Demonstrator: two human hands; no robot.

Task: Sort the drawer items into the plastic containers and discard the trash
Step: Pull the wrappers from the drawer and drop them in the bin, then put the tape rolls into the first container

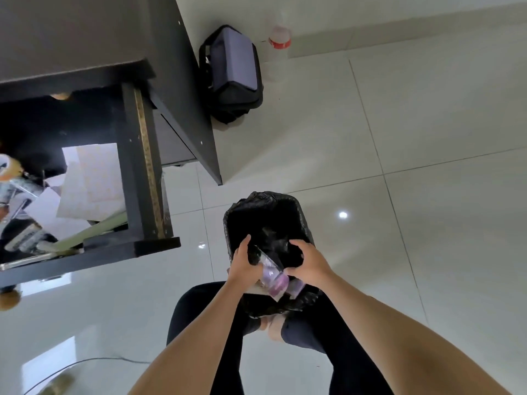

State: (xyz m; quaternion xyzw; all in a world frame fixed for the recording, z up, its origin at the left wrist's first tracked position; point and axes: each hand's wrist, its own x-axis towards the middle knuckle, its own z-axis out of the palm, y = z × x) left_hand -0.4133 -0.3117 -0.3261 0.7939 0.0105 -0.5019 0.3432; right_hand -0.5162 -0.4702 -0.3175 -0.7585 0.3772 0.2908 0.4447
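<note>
Both hands' fingers grip clear plastic wrappers [273, 277] at the bin [265, 215] rim, open floor [413, 223] around

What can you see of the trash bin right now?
The bin stands upright on the tiled floor, lined with a glossy, crinkled black bag folded over its rim. Its inside looks dark. The left hand and right hand hold a clear packet with purple contents over its near edge. The person's legs flank its near side.

Glossy pale floor tiles [427, 138] reflect a light beside a dark desk [85, 32].
</note>
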